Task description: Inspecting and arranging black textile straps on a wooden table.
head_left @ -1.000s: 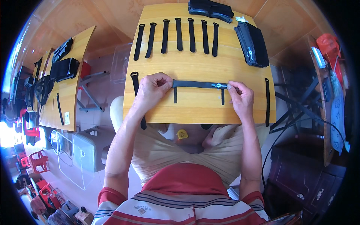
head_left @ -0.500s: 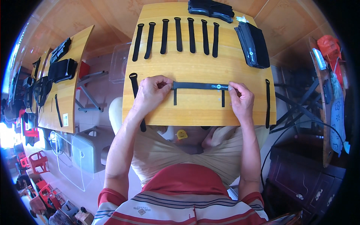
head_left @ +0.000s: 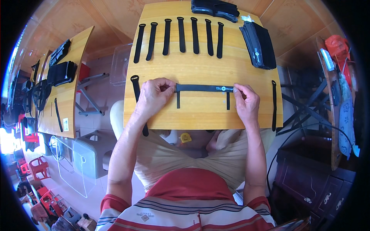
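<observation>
Between the left grip [head_left: 156,93] and right grip [head_left: 247,102], a matt, cloth-like strap [head_left: 198,88]; under both, a smooth wooden tabletop [head_left: 204,119] (lightly glossy); beyond them, dull fabric straps [head_left: 182,35]; right of them, a glossy cabinet [head_left: 304,184].

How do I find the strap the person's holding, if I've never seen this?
Look at the wooden table in the middle. Over its nearer half, the left hand and right hand pinch a black strap by its ends. Unlike the loose straps around it, it runs sideways.

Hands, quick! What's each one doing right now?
Left hand: closed, holding the left end of the printed black strap.
Right hand: closed, holding its right end.
</observation>
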The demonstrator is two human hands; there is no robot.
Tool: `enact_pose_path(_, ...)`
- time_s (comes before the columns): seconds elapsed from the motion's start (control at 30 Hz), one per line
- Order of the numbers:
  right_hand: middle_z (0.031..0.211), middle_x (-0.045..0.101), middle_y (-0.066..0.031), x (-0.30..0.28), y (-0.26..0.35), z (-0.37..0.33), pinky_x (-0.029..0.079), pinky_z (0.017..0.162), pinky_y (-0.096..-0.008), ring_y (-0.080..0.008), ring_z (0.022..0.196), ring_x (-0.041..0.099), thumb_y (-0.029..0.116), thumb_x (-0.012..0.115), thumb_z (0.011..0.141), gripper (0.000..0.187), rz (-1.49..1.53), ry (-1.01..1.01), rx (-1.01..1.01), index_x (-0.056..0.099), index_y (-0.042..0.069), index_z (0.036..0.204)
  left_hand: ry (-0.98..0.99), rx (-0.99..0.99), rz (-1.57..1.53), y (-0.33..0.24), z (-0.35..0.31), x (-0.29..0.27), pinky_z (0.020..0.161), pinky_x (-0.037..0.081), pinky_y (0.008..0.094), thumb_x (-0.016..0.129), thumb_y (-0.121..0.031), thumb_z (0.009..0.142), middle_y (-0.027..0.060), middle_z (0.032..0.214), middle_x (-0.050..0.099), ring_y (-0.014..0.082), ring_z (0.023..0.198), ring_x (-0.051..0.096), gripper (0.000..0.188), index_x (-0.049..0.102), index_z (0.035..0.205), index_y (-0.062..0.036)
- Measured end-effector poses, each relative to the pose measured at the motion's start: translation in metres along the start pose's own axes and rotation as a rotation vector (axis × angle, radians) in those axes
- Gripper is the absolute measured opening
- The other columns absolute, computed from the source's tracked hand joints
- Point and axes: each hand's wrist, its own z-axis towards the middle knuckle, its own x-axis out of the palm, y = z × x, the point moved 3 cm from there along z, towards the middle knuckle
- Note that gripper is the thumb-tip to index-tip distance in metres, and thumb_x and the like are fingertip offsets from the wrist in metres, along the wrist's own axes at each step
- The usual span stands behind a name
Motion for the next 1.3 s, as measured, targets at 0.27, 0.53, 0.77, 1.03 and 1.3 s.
enact_pose_path(0.27, 0.085, 0.067, -0.0086, -0.001, 0.001, 0.000, 0.044, 0.051, -0.0277, -0.0122, 0.060, 0.056, 0.002, 0.066, 0.096, 0.013, -0.037, -0.012, -0.020, 0.072, -0.005, 0.106, -0.005, -0.011, 0.003, -0.003, -0.001, 0.000, 0.073, 0.058, 0.0307, 0.073, -0.009, 0.090, 0.0141, 0.088, 0.078, 0.0166, 0.076, 0.074, 0.018, 0.075, 0.102, 0.0037)
enact_pose_path(0.53, 0.087, 0.070, -0.0157, -0.002, 0.008, 0.001, 0.053, 0.065, -0.0334, -0.0250, 0.072, 0.068, 0.000, 0.068, 0.092, 0.011, -0.021, -0.031, 0.015, 0.073, -0.004, 0.101, -0.002, -0.015, -0.014, 0.003, 0.000, 0.001, 0.071, 0.057, 0.0305, 0.074, -0.009, 0.090, 0.0138, 0.087, 0.077, 0.0157, 0.074, 0.072, 0.018, 0.075, 0.103, 0.0035)
enact_pose_path(0.77, 0.085, 0.069, -0.0148, 0.000, 0.007, 0.001, 0.051, 0.064, -0.0338, -0.0246, 0.070, 0.067, 0.001, 0.069, 0.092, 0.010, -0.017, -0.043, 0.011, 0.073, -0.003, 0.100, 0.002, -0.037, -0.030, 0.002, 0.000, 0.001, 0.070, 0.055, 0.0286, 0.074, -0.008, 0.090, 0.0119, 0.084, 0.077, 0.0124, 0.073, 0.070, 0.018, 0.075, 0.104, 0.0033)
enact_pose_path(1.03, 0.085, 0.070, -0.0150, -0.001, 0.010, 0.001, 0.051, 0.062, -0.0331, -0.0240, 0.069, 0.067, 0.000, 0.069, 0.091, 0.009, -0.026, -0.063, -0.025, 0.072, -0.003, 0.099, -0.010, -0.062, -0.033, -0.001, 0.000, 0.002, 0.069, 0.054, 0.0274, 0.074, -0.009, 0.091, 0.0100, 0.081, 0.076, 0.0106, 0.072, 0.068, 0.017, 0.076, 0.103, 0.0041)
enact_pose_path(1.3, 0.086, 0.070, -0.0159, 0.001, 0.009, 0.001, 0.053, 0.065, -0.0368, -0.0292, 0.072, 0.068, -0.001, 0.070, 0.090, 0.009, -0.063, -0.059, -0.050, 0.072, -0.003, 0.098, -0.013, -0.067, -0.027, -0.001, -0.001, 0.002, 0.069, 0.055, 0.0275, 0.074, -0.009, 0.091, 0.0100, 0.081, 0.076, 0.0106, 0.072, 0.069, 0.017, 0.076, 0.102, 0.0041)
